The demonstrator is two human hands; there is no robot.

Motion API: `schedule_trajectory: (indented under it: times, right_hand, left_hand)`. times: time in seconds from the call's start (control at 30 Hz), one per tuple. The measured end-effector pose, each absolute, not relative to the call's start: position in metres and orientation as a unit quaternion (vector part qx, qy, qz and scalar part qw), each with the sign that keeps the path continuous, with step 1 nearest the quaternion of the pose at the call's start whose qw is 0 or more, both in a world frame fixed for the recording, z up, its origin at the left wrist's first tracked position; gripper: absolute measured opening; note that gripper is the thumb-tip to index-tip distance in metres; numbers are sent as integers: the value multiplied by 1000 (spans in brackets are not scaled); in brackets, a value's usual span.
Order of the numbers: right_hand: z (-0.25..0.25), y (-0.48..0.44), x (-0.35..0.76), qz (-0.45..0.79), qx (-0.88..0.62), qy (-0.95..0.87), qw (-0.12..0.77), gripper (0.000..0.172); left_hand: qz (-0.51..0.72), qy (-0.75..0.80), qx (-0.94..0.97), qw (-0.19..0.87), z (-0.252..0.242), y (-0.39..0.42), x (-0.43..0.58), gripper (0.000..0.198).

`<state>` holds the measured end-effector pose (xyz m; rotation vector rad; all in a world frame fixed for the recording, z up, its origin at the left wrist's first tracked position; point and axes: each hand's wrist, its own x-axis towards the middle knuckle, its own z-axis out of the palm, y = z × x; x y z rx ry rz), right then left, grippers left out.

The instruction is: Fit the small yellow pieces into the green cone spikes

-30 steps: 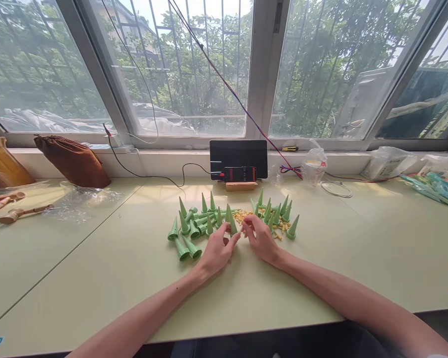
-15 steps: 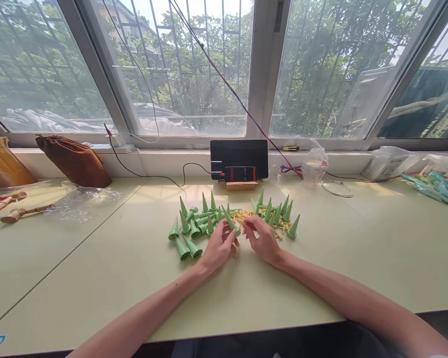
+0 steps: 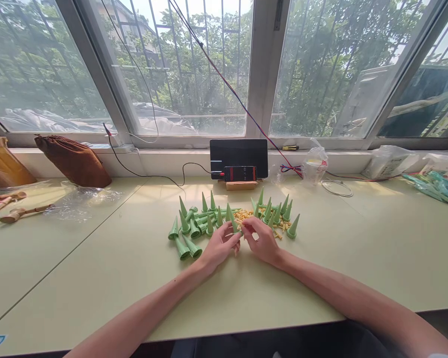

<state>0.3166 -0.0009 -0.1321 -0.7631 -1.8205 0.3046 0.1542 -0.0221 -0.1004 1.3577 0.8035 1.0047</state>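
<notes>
At the centre of my clock face (12 straight ahead), over the pale green table (image 3: 283, 298): both hands, close together. My left hand (image 3: 220, 242) holds one green cone (image 3: 234, 223) near its base, thumb and fingers around it, tip leaning toward 11. My right hand (image 3: 262, 241) is narrow, thumb and forefinger pinched beside the cone on a small yellow peg (image 3: 240, 225), mostly hidden. At 9, two loose cones (image 3: 192, 247) lie on their sides, hollow ends toward me. Between 9 and 11, a cluster of green parts (image 3: 184, 226), some upright, some lying and overlapping. At 12, just beyond my hands, a heap of yellow pegs (image 3: 243, 215). From 1 to 3, more upright cones (image 3: 293, 228), loose pegs (image 3: 279, 236) scattered among them. Well apart at 9, wooden handled pieces (image 3: 11, 217). Farther out: at 12 a phone (image 3: 240, 174) on a brown stand (image 3: 242, 186), in front of a black panel (image 3: 239, 151); at 10 a brown drawstring pouch (image 3: 72, 161); between 1 and 2 a cup in a clear bag (image 3: 315, 169). Farthest, at 12, a window frame (image 3: 262, 74), trees (image 3: 321, 84) outside
</notes>
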Motion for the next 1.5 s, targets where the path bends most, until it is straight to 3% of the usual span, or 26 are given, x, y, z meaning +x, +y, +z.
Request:
schedule_trajectory:
  times: [0.33,0.57,0.83,1.5]
  right_hand:
    - [-132,-3,317,169,-335,-754,539,11]
    - [-129,-5,319,170,-338,-752,540,18]
    - [-127,-6,319,152,-381,-734,541,24]
    - [-131,-1,318,127,-418,-747,502,33]
  left_hand:
    - [433,371,586,576,-102,-21,153,43]
    - [446,400,582,549,-109,-18,152,56]
    - [447,370,590,562,-103,-21,152,47]
    - [485,365,569,555,-103,-20,153,48]
